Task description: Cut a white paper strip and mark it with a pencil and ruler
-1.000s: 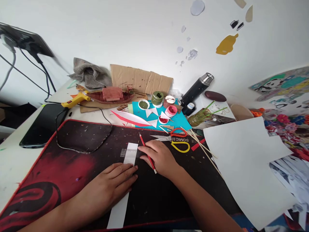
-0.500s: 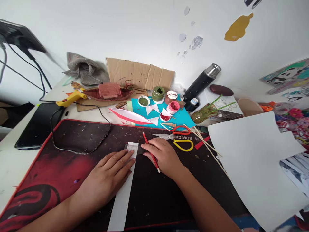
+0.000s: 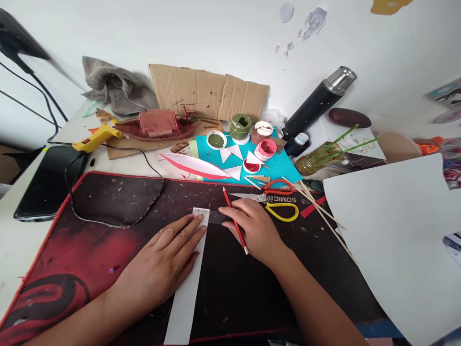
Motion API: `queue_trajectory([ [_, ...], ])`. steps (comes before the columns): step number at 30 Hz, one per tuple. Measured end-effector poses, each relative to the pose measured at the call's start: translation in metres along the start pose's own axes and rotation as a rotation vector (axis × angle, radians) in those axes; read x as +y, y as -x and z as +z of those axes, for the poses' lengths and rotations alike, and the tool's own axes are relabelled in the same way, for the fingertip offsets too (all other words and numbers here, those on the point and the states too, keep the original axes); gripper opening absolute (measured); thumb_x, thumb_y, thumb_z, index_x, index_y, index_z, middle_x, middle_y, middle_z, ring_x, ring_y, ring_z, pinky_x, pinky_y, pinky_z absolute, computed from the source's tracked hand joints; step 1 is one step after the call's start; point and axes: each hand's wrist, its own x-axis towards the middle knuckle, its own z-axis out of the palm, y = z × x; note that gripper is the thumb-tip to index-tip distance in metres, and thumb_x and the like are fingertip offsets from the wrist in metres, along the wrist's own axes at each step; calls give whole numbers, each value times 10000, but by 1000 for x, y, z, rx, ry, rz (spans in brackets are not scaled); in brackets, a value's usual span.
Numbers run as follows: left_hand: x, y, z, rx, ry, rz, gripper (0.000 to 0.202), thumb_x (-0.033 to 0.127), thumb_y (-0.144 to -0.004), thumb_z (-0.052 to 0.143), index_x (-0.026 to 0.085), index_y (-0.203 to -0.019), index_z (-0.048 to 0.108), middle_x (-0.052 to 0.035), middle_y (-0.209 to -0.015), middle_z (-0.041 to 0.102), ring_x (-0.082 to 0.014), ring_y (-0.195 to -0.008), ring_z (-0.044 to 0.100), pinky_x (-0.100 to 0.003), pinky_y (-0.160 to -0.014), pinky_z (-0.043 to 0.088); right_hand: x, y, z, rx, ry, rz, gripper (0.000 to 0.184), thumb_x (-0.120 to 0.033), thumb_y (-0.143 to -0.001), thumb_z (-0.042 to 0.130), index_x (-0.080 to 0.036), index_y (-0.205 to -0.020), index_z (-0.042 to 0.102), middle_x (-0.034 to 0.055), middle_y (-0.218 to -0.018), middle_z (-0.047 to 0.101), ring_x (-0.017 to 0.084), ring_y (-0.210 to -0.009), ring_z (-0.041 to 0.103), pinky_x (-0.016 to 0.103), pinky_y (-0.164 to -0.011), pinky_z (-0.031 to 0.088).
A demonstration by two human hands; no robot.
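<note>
On black-and-red desk mat [image 3: 230,298], near ctr.: 1 white paper strip [image 3: 185,307], L hand [image 3: 167,259] flat atop, fingers extended, gripping nothing; R hand [image 3: 257,228] half-curled round red pencil [image 3: 235,221], fingertips at clear ruler [image 3: 215,218], best held square to strip's edge w/ paper pinned flat.

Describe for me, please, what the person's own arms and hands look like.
The bare left hand and bare right hand wear no visible gloves or rings. The left forearm and right forearm are uncovered, without visible sleeves or watches.
</note>
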Motion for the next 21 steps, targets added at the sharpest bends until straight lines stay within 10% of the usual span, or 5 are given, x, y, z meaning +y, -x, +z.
queue_trajectory([
  [21,-1,-3,-4,-1,14,-24,447,264,-1091,549,137,-1504,662,-119,-1636,634,-315,-1501,579,-445,-1220,464,0,-2,1,-17,-24,36,243,-260,-1118,685,-228,-1344,769,125,-1162,759,300,-1073,715,469,-934,603],
])
